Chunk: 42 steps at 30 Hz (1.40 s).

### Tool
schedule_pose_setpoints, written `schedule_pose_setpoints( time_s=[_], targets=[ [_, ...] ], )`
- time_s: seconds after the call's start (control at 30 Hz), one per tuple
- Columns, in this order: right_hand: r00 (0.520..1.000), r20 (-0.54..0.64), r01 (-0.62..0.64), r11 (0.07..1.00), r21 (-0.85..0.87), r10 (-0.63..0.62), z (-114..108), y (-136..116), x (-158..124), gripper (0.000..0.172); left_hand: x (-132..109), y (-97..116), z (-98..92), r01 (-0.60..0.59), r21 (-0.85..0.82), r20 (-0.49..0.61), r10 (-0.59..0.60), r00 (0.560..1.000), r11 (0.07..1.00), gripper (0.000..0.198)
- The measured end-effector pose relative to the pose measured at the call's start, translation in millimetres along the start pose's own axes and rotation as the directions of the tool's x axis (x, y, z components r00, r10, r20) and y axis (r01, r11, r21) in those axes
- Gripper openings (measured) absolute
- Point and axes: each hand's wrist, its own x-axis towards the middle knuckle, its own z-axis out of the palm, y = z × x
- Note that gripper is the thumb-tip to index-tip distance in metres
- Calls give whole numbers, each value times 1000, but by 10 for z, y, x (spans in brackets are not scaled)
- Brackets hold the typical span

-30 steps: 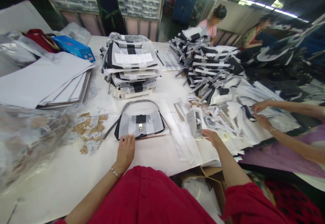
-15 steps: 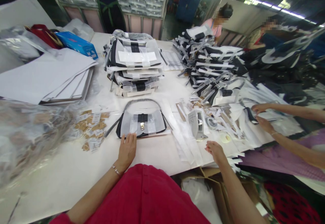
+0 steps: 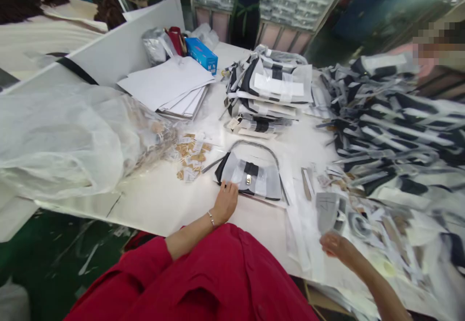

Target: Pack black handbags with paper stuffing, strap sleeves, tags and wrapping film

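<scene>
A black handbag [image 3: 267, 178] lies flat before me, its body wrapped in white sheet and clear film, with a gold clasp [image 3: 248, 179] in the middle. Its wrapped handle [image 3: 254, 142] arches away from me. My left hand [image 3: 225, 202] rests at the bag's lower left edge, fingers stretched out and touching it. My right hand [image 3: 337, 249] hovers just in front of a grey tape dispenser [image 3: 327, 213], with its fingertips pressed together. Whether anything small is between them I cannot make out. White strips [image 3: 296, 219] lie between bag and dispenser.
Several wrapped handbags [image 3: 278, 86] are stacked behind, with a bigger pile [image 3: 403, 132] at the right. Tan tags [image 3: 192, 158] lie left of the bag. Further left are a large plastic bag [image 3: 69, 139], white boards [image 3: 167, 86] and a blue box [image 3: 202, 55]. A tape roll [image 3: 359, 225] lies right.
The view has swung left, so everything sits further right. My right hand has come closer to the tape dispenser. My left hand has stayed at the handbag's edge.
</scene>
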Motion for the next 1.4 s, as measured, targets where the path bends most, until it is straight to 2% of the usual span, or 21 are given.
schedule_pose_setpoints(
  time_s=[0.07,0.13,0.23,0.3,0.4,0.53,0.63,0.77,0.87,0.97,1.0,1.03,1.07,1.13,1.17,1.23,1.3,1.4],
  targets=[
    [979,158,121,991,64,-130,96,-538,174,30,-3,3,17,6,-4,2,-6,1000,1000,44],
    [925,257,255,959,123,-279,239,-1182,331,29,-9,1,25,3,-13,4,-2,1000,1000,44],
    [826,375,444,896,28,-421,506,-2086,550,21,-18,-8,26,-2,-49,1,2,1000,999,45],
    [756,449,576,809,-113,-476,687,-2509,715,18,-21,-14,15,4,-61,0,-4,1000,998,45],
    [694,541,692,648,-318,-474,922,-2845,1000,17,-14,-23,-16,14,-70,1,-14,1000,997,43],
    [660,648,743,458,-488,-380,1209,-3008,1356,9,-1,-32,-30,18,-82,3,-18,1000,996,42],
    [633,697,767,395,-506,-336,1441,-3100,1543,5,2,-32,-12,34,-101,13,-33,999,994,44],
    [601,731,797,318,-514,-325,1658,-3207,1697,16,5,-42,-18,18,-132,35,-14,999,991,45],
    [561,745,827,279,-488,-360,1641,-3206,1782,21,11,-54,-33,15,-135,61,-7,998,991,45],
    [486,732,871,200,-448,-477,1455,-3115,1882,27,8,-63,-24,6,-131,72,4,997,991,46],
    [482,700,868,179,-464,-527,1371,-3072,1917,30,4,-65,-19,-2,-127,71,11,997,992,47],
    [503,643,847,180,-501,-578,1286,-3026,1947,32,-1,-67,-15,-9,-123,66,18,998,992,46],
    [546,560,807,212,-551,-624,1209,-2978,1968,34,-7,-69,-14,-14,-119,61,22,998,993,46],
    [645,345,702,350,-620,-682,1113,-2879,1958,39,-15,-74,-22,-19,-121,54,26,998,992,46],
    [671,246,664,418,-620,-699,1108,-2827,1923,44,-17,-76,-30,-19,-127,53,26,998,992,46],
    [670,138,652,489,-579,-729,1195,-2716,1805,61,-13,-78,-52,-14,-138,56,22,998,990,47],
    [659,122,668,504,-547,-742,1380,-2600,1664,73,-2,-77,-70,-6,-135,59,14,998,991,46],
    [748,20,565,621,-543,-663,1663,-2474,1509,78,19,-74,-78,0,-113,59,6,998,994,45]
  ],
)
